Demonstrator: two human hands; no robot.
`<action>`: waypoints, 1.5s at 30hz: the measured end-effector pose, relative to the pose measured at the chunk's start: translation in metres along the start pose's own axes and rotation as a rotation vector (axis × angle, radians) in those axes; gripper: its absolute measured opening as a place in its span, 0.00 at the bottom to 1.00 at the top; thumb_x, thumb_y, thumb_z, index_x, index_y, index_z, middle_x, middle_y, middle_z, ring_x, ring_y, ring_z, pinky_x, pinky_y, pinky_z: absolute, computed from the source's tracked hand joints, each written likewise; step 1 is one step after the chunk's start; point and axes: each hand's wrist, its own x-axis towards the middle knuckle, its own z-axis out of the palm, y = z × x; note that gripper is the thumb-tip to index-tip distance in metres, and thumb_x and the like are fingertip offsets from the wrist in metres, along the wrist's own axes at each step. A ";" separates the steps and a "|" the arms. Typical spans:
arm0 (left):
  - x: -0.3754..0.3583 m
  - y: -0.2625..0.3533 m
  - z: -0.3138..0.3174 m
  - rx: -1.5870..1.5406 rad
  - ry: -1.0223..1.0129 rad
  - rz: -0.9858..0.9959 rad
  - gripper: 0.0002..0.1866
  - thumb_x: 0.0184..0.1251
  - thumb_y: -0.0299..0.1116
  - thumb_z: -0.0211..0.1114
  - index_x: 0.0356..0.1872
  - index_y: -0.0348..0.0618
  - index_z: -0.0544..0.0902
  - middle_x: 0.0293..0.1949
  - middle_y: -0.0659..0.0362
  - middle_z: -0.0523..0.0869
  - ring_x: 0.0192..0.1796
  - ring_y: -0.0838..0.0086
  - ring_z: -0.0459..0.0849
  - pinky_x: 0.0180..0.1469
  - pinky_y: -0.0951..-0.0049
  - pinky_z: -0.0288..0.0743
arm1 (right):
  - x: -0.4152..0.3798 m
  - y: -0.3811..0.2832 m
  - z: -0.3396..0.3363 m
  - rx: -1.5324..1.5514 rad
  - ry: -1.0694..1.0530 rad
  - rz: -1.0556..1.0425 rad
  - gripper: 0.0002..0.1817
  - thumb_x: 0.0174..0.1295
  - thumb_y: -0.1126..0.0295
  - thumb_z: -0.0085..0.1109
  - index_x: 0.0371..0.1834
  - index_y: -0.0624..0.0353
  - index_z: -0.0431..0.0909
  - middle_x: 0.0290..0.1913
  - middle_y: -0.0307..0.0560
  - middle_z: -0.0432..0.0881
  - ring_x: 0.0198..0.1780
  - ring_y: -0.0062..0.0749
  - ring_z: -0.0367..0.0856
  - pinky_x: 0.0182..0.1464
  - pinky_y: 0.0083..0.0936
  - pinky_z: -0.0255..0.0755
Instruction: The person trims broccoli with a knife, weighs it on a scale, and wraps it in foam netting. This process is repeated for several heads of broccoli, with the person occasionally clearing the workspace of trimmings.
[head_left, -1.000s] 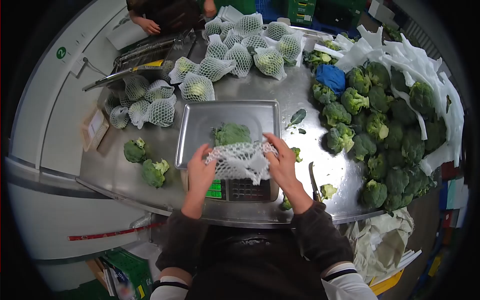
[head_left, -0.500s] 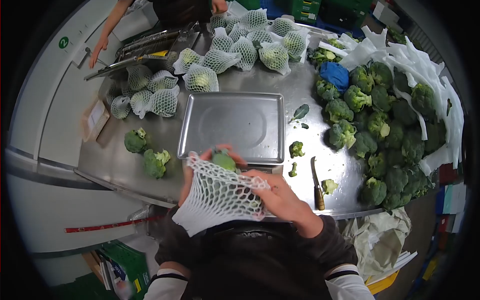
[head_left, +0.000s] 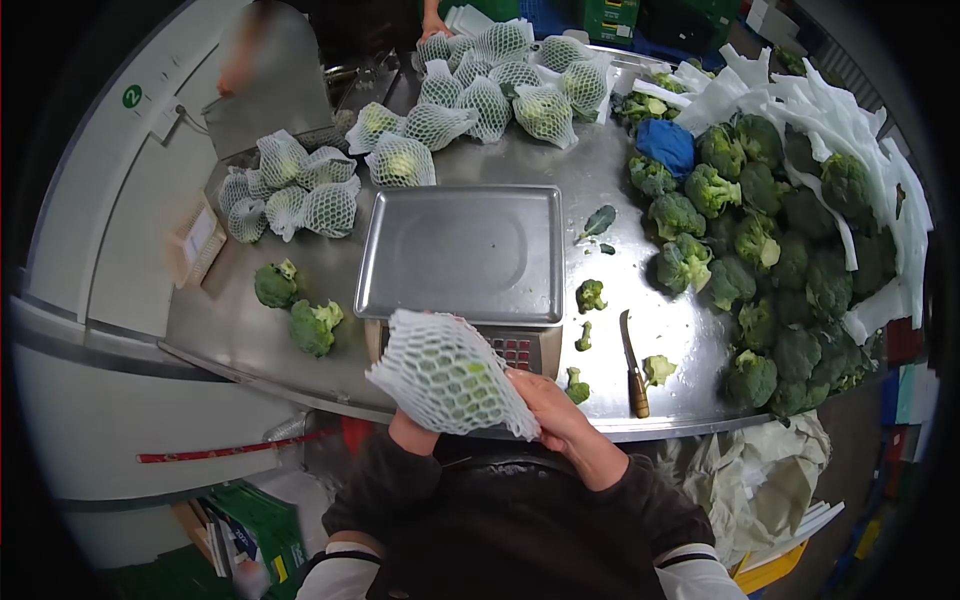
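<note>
A broccoli head in a white foam net sleeve [head_left: 452, 378] is held up in front of me, just over the near edge of the scale. My left hand [head_left: 412, 432] supports it from below and behind; its fingers are hidden by the net. The fingers of my right hand [head_left: 552, 408] are closed on the net's lower right end. Behind the sleeve stands the scale [head_left: 460, 312], a bare metal pan above a keypad [head_left: 516, 350]. Beside my right hand lies a small broccoli floret [head_left: 577, 386].
Two bare broccoli heads [head_left: 315, 328] lie left. Several netted ones [head_left: 402, 160] sit farther back. Right are a knife [head_left: 633, 365], a cut stem piece [head_left: 659, 369] and a broccoli pile [head_left: 790, 270] with white foam nets [head_left: 800, 105]. Another person's hand [head_left: 433, 24] shows at the back.
The net now covers the broccoli, which was partly out of its opening. My right hand has moved lower, to the net's end. At back left, the other person has raised a metal panel.
</note>
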 end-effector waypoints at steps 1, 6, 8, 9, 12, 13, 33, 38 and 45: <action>0.002 0.000 -0.010 -0.231 -0.050 -0.060 0.26 0.72 0.47 0.38 0.65 0.43 0.61 0.60 0.55 0.71 0.62 0.66 0.69 0.67 0.61 0.61 | 0.005 0.008 -0.007 0.010 -0.073 -0.019 0.18 0.67 0.58 0.50 0.47 0.64 0.73 0.27 0.39 0.77 0.20 0.17 0.73 0.20 0.14 0.66; 0.078 0.058 0.030 -0.175 0.567 0.226 0.26 0.72 0.50 0.37 0.59 0.44 0.70 0.58 0.54 0.75 0.59 0.58 0.74 0.63 0.54 0.66 | 0.002 0.009 -0.004 -0.075 -0.233 -0.034 0.14 0.67 0.63 0.48 0.50 0.61 0.69 0.26 0.39 0.74 0.23 0.17 0.73 0.21 0.11 0.66; 0.110 0.101 0.022 -0.298 0.623 0.238 0.26 0.70 0.47 0.36 0.59 0.44 0.71 0.59 0.52 0.74 0.60 0.55 0.72 0.64 0.49 0.63 | 0.007 0.008 -0.016 -0.045 -0.144 -0.051 0.15 0.67 0.62 0.50 0.49 0.62 0.71 0.27 0.39 0.75 0.24 0.16 0.74 0.23 0.11 0.67; 0.123 0.122 0.008 -0.358 0.656 0.215 0.26 0.69 0.46 0.36 0.59 0.44 0.71 0.60 0.52 0.73 0.61 0.54 0.71 0.64 0.47 0.61 | 0.010 0.010 -0.022 -0.007 -0.048 -0.060 0.15 0.66 0.62 0.51 0.48 0.62 0.73 0.28 0.39 0.76 0.24 0.16 0.74 0.24 0.11 0.68; 0.170 0.177 -0.049 -0.276 0.585 0.274 0.28 0.67 0.46 0.35 0.62 0.44 0.68 0.63 0.51 0.69 0.66 0.50 0.64 0.66 0.38 0.51 | 0.013 0.007 -0.036 0.153 0.082 -0.160 0.15 0.66 0.62 0.51 0.45 0.63 0.74 0.28 0.38 0.75 0.22 0.16 0.71 0.22 0.12 0.64; 0.179 0.189 -0.045 -0.198 0.619 0.286 0.28 0.67 0.46 0.35 0.63 0.44 0.67 0.64 0.51 0.68 0.67 0.50 0.62 0.66 0.36 0.48 | 0.009 0.006 -0.041 0.201 0.150 -0.186 0.14 0.66 0.62 0.51 0.45 0.63 0.74 0.27 0.38 0.75 0.21 0.16 0.69 0.21 0.13 0.63; 0.362 0.217 -0.182 0.548 0.810 0.210 0.22 0.61 0.34 0.62 0.54 0.34 0.71 0.46 0.51 0.74 0.48 0.65 0.75 0.51 0.68 0.74 | 0.002 -0.077 -0.225 -0.953 1.505 -0.577 0.29 0.53 0.65 0.62 0.60 0.53 0.64 0.52 0.55 0.70 0.50 0.46 0.74 0.49 0.35 0.69; 0.238 0.158 -0.034 0.813 0.342 0.409 0.24 0.61 0.30 0.62 0.57 0.35 0.68 0.50 0.55 0.75 0.50 0.67 0.78 0.46 0.70 0.75 | 0.037 -0.075 -0.261 -0.890 1.461 -0.708 0.26 0.51 0.66 0.64 0.56 0.54 0.71 0.47 0.55 0.68 0.49 0.47 0.72 0.50 0.35 0.68; 0.124 0.038 0.109 0.716 -0.114 0.023 0.45 0.44 0.44 0.72 0.64 0.38 0.62 0.59 0.51 0.69 0.59 0.61 0.72 0.53 0.67 0.71 | 0.021 -0.110 -0.119 -0.338 0.653 -1.045 0.26 0.54 0.70 0.65 0.57 0.57 0.70 0.51 0.44 0.70 0.47 0.29 0.75 0.44 0.24 0.73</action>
